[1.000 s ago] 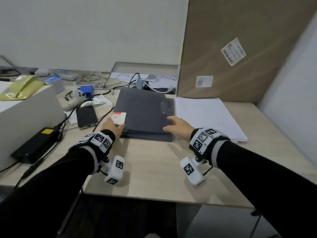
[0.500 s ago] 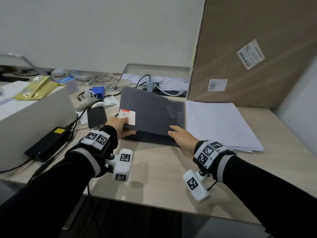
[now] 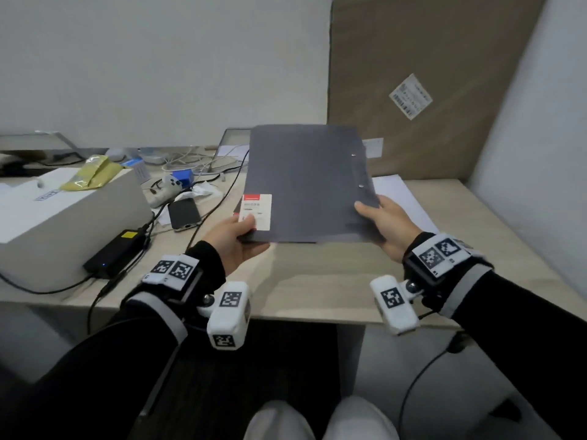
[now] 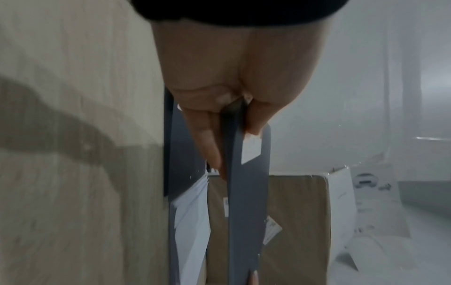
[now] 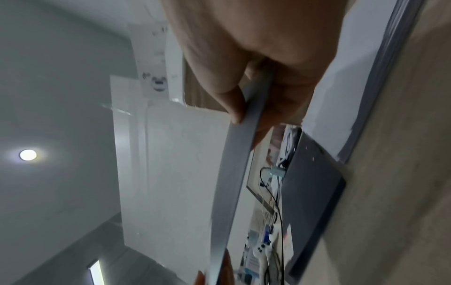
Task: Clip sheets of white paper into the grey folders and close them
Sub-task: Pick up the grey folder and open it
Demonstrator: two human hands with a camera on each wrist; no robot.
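folder (image 3: 305, 182) above desk (image 3: 317, 281), paper stack (image 3: 403, 198) right

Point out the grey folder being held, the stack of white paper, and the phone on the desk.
grey folder (image 3: 305, 185): head view, middle of its front cover.
stack of white paper (image 3: 409, 201): head view, bare top sheet right of the folder.
phone (image 3: 183, 213): head view, centre of its dark screen.

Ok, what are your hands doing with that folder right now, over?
Left hand and right hand each grip a near corner of the grey folder, lifted off the desk and closed. Paper stack waits underneath, to the right. Nothing in the way.
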